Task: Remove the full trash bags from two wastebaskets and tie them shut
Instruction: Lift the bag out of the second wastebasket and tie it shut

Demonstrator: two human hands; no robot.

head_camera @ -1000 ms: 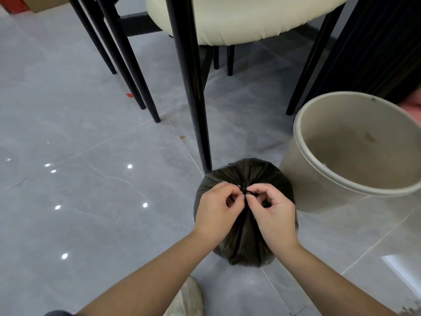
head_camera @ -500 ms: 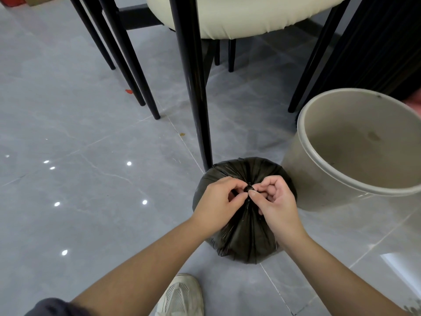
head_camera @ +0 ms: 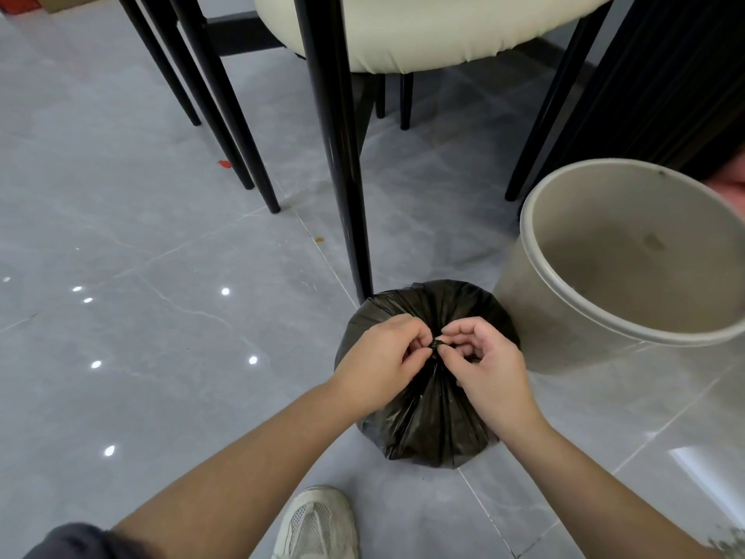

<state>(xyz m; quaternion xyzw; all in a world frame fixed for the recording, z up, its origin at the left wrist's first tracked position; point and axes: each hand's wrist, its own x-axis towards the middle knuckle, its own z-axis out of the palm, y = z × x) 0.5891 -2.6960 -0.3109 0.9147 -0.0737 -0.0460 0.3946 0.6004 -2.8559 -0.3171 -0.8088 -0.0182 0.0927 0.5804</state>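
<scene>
A full black trash bag [head_camera: 429,421] sits on the grey tiled floor, its top gathered into a small knot [head_camera: 436,343]. My left hand [head_camera: 381,359] and my right hand [head_camera: 483,363] meet over the bag, and each pinches the knot between thumb and fingertips. To the right of the bag stands a beige wastebasket [head_camera: 536,320], tilted toward me, with no bag inside it. No other wastebasket shows in this view.
A chair with a cream seat [head_camera: 423,30] and black legs [head_camera: 342,163] stands right behind the bag; one leg meets the floor at the bag's far edge. More black legs [head_camera: 209,115] stand to the left. My white shoe [head_camera: 318,522] is below the bag.
My right hand's fingers have spread a little while both hands stay pinched on the knot. The view has tipped down, bringing my shoe further into sight.
</scene>
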